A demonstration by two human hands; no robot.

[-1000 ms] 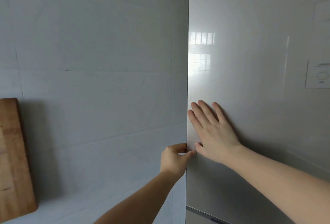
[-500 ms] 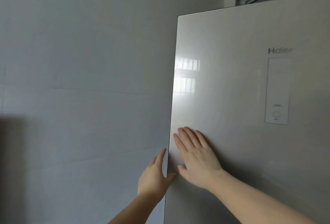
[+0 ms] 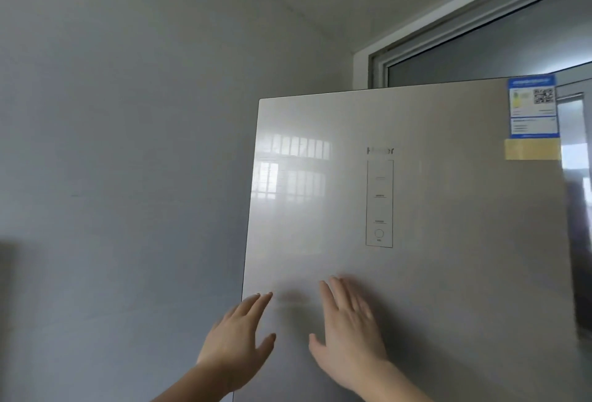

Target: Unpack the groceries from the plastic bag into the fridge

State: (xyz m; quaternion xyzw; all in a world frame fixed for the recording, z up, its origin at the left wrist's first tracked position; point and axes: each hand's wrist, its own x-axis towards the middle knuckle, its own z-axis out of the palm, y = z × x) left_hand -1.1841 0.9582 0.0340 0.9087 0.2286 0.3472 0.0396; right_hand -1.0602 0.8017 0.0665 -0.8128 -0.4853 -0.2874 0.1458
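We are facing the fridge door (image 3: 416,273), which is filling the right and centre of the frame, its pale glossy front reflecting a barred window at mid-left. Our left hand (image 3: 238,342) is reaching up at the lower centre, the grip spread with fingers straight, fingertips lying over the door's left edge. Our right hand (image 3: 347,332) is lying just beside it against the door's front, its grip spread too, holding nothing; both are blurred. A control panel (image 3: 379,203) is sitting mid-door, and a blue label (image 3: 533,107) is sticking at the upper right. The grey wall (image 3: 128,145) is filling the left.
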